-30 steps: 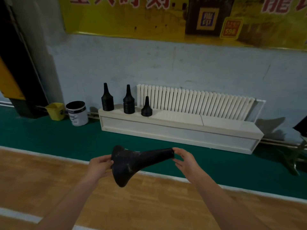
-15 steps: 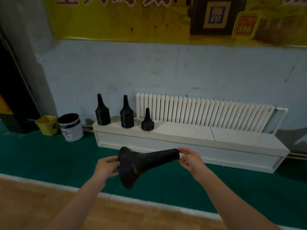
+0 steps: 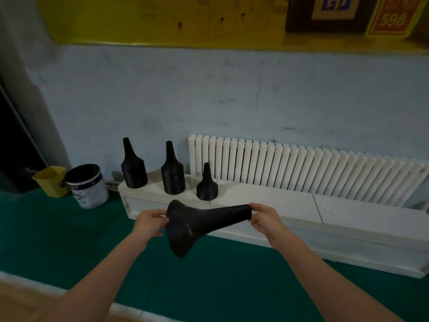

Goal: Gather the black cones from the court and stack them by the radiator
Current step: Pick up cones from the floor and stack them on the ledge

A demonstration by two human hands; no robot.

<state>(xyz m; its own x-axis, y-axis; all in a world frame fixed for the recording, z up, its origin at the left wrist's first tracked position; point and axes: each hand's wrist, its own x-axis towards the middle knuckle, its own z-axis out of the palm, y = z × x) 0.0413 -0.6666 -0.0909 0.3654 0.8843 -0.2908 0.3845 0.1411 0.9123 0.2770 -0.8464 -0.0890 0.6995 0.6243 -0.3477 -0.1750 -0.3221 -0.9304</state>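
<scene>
I carry a black cone (image 3: 197, 225) sideways in front of me, its wide base to the left and its narrow tip to the right. My left hand (image 3: 151, 223) grips the rim of the base. My right hand (image 3: 263, 217) pinches the tip. Ahead, on a low white bench (image 3: 278, 205), stand a tall stack of black cones (image 3: 133, 169), a second stack (image 3: 173, 175) and a short single cone (image 3: 206, 185). Behind the bench a white radiator (image 3: 301, 168) hangs on the blue wall.
A white paint bucket (image 3: 88, 187) and a small yellow bin (image 3: 52, 181) stand on the green floor left of the bench. A white line (image 3: 130, 310) separates the green strip from the wooden court under me. A dark doorway lies at far left.
I have walked closer to the bench and radiator, which now look larger. The cone stays held sideways between both hands in the same grip.
</scene>
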